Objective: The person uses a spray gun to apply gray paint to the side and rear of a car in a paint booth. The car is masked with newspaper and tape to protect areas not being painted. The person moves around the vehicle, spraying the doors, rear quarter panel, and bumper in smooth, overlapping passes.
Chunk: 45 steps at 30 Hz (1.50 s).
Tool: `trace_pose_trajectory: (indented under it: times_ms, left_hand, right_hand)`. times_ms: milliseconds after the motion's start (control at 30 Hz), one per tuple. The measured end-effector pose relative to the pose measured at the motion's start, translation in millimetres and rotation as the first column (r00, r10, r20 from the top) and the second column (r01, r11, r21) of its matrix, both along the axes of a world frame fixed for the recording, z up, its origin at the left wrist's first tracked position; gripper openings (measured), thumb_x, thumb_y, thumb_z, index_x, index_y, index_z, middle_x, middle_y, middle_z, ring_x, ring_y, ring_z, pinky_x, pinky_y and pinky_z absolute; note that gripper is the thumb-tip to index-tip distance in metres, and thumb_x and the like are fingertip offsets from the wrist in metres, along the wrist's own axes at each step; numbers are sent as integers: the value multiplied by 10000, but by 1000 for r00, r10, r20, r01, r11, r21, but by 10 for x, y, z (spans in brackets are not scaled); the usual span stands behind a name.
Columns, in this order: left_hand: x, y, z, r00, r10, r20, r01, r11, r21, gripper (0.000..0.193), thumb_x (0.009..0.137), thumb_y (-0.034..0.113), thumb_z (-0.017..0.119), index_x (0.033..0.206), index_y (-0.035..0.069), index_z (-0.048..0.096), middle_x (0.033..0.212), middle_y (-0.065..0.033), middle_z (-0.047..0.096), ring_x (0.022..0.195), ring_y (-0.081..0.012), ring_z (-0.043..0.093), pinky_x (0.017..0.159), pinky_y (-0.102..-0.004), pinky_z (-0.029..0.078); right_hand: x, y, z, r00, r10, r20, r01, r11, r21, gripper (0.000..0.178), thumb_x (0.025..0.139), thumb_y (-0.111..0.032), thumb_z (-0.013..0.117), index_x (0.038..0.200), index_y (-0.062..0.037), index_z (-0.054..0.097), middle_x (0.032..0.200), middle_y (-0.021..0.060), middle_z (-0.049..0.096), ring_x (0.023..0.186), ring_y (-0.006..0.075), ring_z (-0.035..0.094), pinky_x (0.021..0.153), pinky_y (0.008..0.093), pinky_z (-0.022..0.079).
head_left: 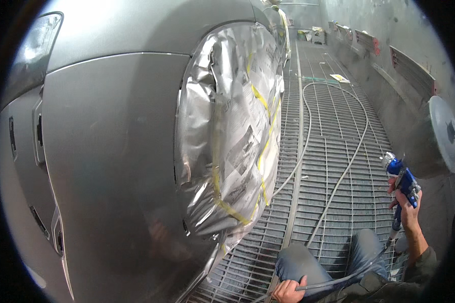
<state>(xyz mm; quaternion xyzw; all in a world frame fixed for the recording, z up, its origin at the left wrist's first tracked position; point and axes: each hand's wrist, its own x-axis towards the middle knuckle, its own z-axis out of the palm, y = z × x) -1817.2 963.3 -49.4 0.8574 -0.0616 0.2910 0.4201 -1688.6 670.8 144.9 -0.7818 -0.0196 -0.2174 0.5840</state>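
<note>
My right hand (408,206) is wrapped round the grip of a blue spray gun (407,188), held out to the right with its silver nozzle pointing up and left. A large grey cup with a pale round lid (444,132) sits against the gun's far side. From the gun's handle a grey air hose (341,281) runs across my knees. Low in the view, my left hand (288,291) is closed round this hose. On the left stands a grey car body panel (111,151), apart from both hands. Crinkled silver masking film with yellow tape (232,131) covers the wheel area.
A metal floor grating (338,177) runs away from me between car and wall. The hose (365,118) lies looped over it. Slatted vents (412,69) line the right wall (389,30). A sheet of paper (339,78) lies farther off, with small containers (317,35) at the back.
</note>
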Motion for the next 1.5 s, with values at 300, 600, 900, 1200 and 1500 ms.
trace_pose_trajectory:
  times_ms: [300, 600, 900, 1200, 1500]
  left_hand:
    - [-47, -133, -166, 999, 45, 20, -48, 990, 134, 423, 786, 126, 775, 576, 131, 407, 593, -86, 419, 543, -301, 474, 504, -424, 369]
    - [-116, -866, 335, 995, 91, 43, -99, 955, 279, 441, 770, 145, 765, 561, 148, 376, 561, -72, 398, 512, -293, 465, 489, -414, 385]
    - [-451, -1355, 305, 958, 247, -143, -167, 891, 421, 418, 666, 245, 851, 532, 108, 480, 527, -75, 455, 492, -300, 493, 465, -433, 358]
    - [-362, -1817, 756, 903, 423, -80, -317, 779, 541, 373, 695, 222, 815, 572, 109, 481, 569, -67, 471, 549, -284, 518, 526, -409, 384]
    - [-439, -1861, 215, 840, 523, -146, -419, 796, 438, 292, 752, 226, 767, 601, 79, 565, 605, -75, 532, 607, -274, 563, 594, -400, 420]
  right_hand:
    - [-153, -330, -157, 998, 42, -43, -36, 991, 132, 365, 860, -241, 716, 1110, 15, 642, 1018, 105, 679, 868, 143, 640, 536, 258, 546]
    - [-445, -1278, -173, 995, 78, -64, -56, 954, 294, 342, 857, -120, 650, 1172, -3, 585, 1054, 137, 654, 890, 210, 643, 501, 299, 557]
    - [-352, -2147, -320, 983, 180, -21, -160, 917, 366, 335, 920, -247, 625, 1174, -29, 617, 1068, 88, 633, 907, 166, 631, 502, 269, 524]
    - [42, -2555, -6, 967, 221, 131, -253, 903, 348, 304, 1002, -189, 524, 1236, -4, 583, 1123, 101, 644, 952, 139, 623, 530, 245, 543]
    - [18, -2659, 100, 964, 188, 189, -240, 922, 304, 346, 1022, -210, 492, 1293, 2, 534, 1217, 96, 599, 1041, 138, 596, 534, 211, 523]
